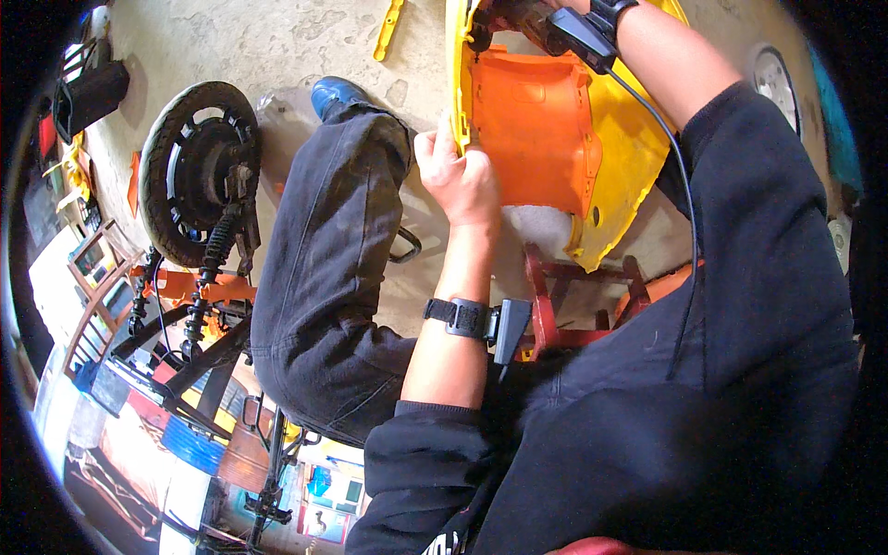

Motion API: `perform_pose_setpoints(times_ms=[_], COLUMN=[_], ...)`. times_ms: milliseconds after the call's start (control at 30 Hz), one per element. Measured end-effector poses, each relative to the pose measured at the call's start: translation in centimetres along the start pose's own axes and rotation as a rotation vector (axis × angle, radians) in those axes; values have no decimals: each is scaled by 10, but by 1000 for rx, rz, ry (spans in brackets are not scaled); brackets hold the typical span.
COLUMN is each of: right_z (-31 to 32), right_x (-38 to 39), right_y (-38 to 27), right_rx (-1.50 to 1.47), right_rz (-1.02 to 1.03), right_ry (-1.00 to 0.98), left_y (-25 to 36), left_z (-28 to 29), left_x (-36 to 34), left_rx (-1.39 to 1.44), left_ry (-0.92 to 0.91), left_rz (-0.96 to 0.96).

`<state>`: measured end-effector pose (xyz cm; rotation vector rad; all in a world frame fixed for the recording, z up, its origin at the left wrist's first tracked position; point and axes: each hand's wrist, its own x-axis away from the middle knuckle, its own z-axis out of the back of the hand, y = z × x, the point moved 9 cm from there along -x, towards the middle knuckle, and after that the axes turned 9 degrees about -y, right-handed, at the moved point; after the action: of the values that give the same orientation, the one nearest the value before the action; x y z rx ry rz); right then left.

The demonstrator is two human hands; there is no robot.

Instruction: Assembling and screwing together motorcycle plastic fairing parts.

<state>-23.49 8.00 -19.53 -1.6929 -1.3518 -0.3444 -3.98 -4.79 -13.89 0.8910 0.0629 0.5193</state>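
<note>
My left hand [458, 176] is closed on the lower end of a narrow yellow edge of a plastic body panel [624, 153], thumb and fingers pinching it. An orange plastic panel [532, 129] with small tabs along its side sits between the two yellow sides. At the top of the view my right hand [532, 20] reaches over the upper part of the panel. It is dark with shadow and partly cut off, so its fingers do not show clearly. Each wrist carries a black strap with a grey device.
On the left stands an upright wheel [199, 176] with a black shock absorber [217, 245] and a vehicle frame. A red metal stand [583, 287] is below the panel. A yellow strip [388, 30] lies on the concrete floor. My bent leg [324, 268] is left of the panel.
</note>
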Motion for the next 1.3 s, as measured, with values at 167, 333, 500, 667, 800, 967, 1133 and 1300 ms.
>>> perform_pose_setpoints(times_ms=[167,333,500,667,800,967,1133,1300], right_z=[4,2,1,-1,6,10,23,17], right_x=[-13,-19,-23,-27,-34,-41,-53,-44], right_y=[6,8,9,7,15,13,22,24], right_rx=[41,49,40,36,274,404,520,501], right_rz=[-81,-104,-92,-74,-352,-327,-462,-518], right_ry=[-5,-32,-63,-88,-99,-27,24,-13], left_y=[2,2,3,8,3,6,-1,-3], left_z=[1,2,0,4,1,3,-1,1], left_x=[-1,-2,-2,-2,-1,-4,-4,-3], left_rx=[83,82,81,73,71,68,54,50], left_ry=[-1,14,-10,34,25,23,-7,18], left_rz=[-1,-14,-6,-4,14,11,-19,-25])
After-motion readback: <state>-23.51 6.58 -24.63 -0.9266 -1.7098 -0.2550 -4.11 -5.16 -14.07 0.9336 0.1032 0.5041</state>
